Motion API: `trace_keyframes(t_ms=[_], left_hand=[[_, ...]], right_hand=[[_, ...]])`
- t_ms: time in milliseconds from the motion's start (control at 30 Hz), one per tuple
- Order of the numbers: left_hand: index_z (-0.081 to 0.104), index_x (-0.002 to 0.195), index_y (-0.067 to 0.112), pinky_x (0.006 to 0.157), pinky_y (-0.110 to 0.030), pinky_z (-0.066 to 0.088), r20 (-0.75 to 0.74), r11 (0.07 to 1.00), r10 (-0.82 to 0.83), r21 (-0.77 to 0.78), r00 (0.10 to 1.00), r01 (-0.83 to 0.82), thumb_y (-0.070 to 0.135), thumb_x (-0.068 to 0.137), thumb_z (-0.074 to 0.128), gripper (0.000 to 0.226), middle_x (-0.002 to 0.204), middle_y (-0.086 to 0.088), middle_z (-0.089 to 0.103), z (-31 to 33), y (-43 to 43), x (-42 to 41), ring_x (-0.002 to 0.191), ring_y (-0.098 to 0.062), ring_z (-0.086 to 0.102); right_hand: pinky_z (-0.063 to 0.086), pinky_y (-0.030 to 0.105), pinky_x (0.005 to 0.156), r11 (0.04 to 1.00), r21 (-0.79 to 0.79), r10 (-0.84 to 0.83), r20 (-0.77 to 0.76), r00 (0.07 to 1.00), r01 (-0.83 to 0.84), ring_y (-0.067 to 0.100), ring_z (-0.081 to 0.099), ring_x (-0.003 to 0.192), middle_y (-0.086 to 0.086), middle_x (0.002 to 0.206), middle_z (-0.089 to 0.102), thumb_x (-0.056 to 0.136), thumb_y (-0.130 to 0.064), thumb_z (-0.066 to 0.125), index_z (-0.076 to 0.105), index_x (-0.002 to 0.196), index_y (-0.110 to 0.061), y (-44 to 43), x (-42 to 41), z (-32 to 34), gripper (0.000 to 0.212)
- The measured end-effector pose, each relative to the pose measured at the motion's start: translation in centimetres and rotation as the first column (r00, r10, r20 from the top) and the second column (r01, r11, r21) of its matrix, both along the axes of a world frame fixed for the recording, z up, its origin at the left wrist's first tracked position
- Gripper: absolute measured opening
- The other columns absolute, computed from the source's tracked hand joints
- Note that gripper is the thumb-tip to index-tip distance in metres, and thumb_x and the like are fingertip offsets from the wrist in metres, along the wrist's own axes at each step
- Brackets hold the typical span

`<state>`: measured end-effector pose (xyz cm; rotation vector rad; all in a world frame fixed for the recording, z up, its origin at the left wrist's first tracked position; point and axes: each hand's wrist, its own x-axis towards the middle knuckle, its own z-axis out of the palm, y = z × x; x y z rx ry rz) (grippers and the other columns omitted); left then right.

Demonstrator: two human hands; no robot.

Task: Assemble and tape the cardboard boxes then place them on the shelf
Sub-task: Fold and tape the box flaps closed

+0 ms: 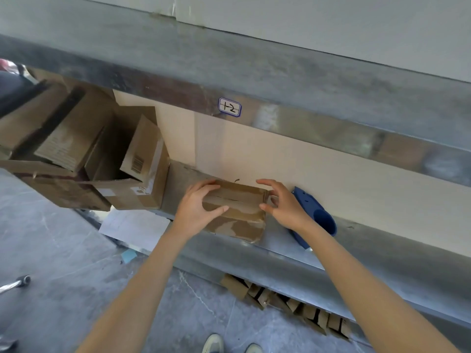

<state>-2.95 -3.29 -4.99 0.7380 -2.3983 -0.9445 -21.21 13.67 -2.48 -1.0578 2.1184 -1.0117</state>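
While reaching forward, left hand [196,207] grips left end of small brown taped cardboard box [237,215], thumb on top. Right hand [283,202] loose, fingers spread wide, only thumb tip touching right end. Box sits on grey metal shelf [293,253]. Blue plastic tape dispenser [316,212] just beside.

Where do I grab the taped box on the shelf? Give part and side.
Grip the box by its short ends, from the front. It lies lengthwise along the shelf, both ends free; the left hand holds one, the right hand is at the other.
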Motion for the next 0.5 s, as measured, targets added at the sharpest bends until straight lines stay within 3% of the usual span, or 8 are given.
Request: trace_keyframes(t_ms=[133,200,267,367,433,500], left_hand=[[0.068,0.117,0.022,0.097,-0.025,0.039,-0.049,0.989,0.091,-0.111,0.995,-0.096,0.044,0.075,0.080,0.049,0.121,0.013,0.057,-0.9,0.7,0.0,0.112,-0.004,0.038],[0.068,0.117,0.023,0.099,-0.032,0.040,-0.040,0.984,0.094,-0.151,0.995,-0.099,0.046,0.075,0.080,0.050,0.124,0.011,0.057,-0.8,0.6,-0.4,0.116,-0.008,0.041],[0.066,0.120,0.024,0.107,-0.037,0.035,-0.012,0.986,0.041,-0.160,0.999,-0.042,0.045,0.077,0.080,0.050,0.134,0.010,0.055,-0.9,0.3,-0.8,0.134,-0.013,0.038],[0.061,0.127,0.022,0.113,-0.016,0.020,-0.059,0.997,-0.072,-0.017,0.996,0.071,0.036,0.080,0.080,0.053,0.140,0.014,0.053,-1.1,0.1,-1.2,0.147,0.000,0.019],[0.062,0.127,0.018,0.112,-0.011,0.021,-0.110,0.998,-0.063,0.003,0.992,0.064,0.030,0.079,0.082,0.053,0.133,0.013,0.056,-1.4,0.1,-1.4,0.140,0.007,0.024],[0.063,0.124,0.015,0.113,-0.024,0.031,-0.124,0.999,-0.049,-0.012,0.991,0.048,0.026,0.077,0.084,0.053,0.129,0.006,0.059,-1.5,0.3,-1.5,0.134,-0.005,0.039]], right_hand=[[0.036,0.025,0.102,0.997,-0.003,-0.082,0.046,0.996,0.082,0.008,0.042,0.126,-0.006,0.142,0.045,0.091,0.003,0.049,0.050,0.136,-0.027,-1.5,1.0,-0.4,0.054],[0.036,0.022,0.098,0.989,-0.033,-0.143,-0.007,0.990,0.143,0.007,0.044,0.118,-0.003,0.139,0.045,0.097,-0.012,0.051,0.051,0.135,-0.023,-2.2,2.0,-1.0,0.039],[0.037,0.023,0.101,0.985,-0.066,-0.167,-0.069,0.984,0.162,0.009,0.045,0.119,-0.002,0.138,0.042,0.100,-0.028,0.052,0.049,0.136,-0.020,-2.7,2.8,-1.7,0.037],[0.035,0.031,0.110,0.984,-0.102,-0.161,-0.121,0.980,0.149,0.014,0.042,0.126,0.000,0.138,0.037,0.100,-0.035,0.052,0.046,0.139,-0.015,-2.9,3.3,-2.9,0.044],[0.035,0.031,0.111,0.981,-0.123,-0.166,-0.126,0.978,0.150,0.013,0.040,0.127,0.000,0.138,0.036,0.100,-0.034,0.051,0.045,0.141,-0.014,-3.0,3.3,-3.5,0.045],[0.034,0.030,0.111,0.978,-0.140,-0.167,-0.103,0.981,0.152,0.012,0.039,0.126,-0.001,0.137,0.035,0.100,-0.033,0.052,0.046,0.141,-0.015,-3.1,3.0,-3.9,0.045]])
